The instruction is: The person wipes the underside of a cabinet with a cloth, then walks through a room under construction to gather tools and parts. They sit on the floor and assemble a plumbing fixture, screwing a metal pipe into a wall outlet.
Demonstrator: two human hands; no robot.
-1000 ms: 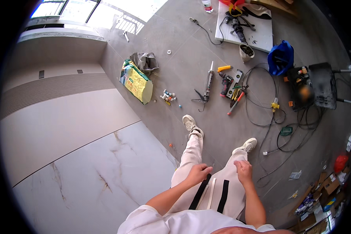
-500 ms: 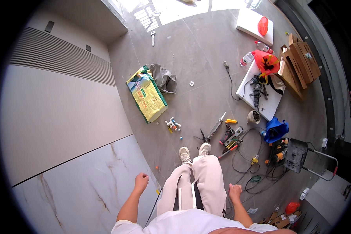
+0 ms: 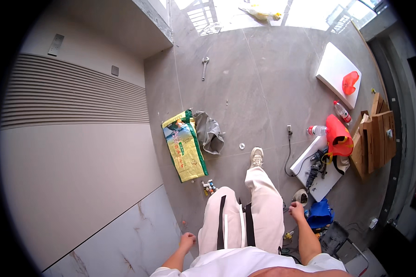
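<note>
Blue bag (image 3: 320,215) is seen near the right hand (image 3: 297,210), at three o'clock; soft, light handling is judged, rim best gripped. Pale container (image 3: 296,195) at twelve. Both hands half-curled, nothing seen held; left hand (image 3: 187,240) has trousers (image 3: 233,219) at two o'clock.

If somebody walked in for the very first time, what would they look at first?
Probably the big yellow bag on the floor left of centre, next to a crumpled grey one. Then the bright red bag over on the right, beside the brown wood. Nearer the person, the blue bag shows just right of the right hand.
</note>
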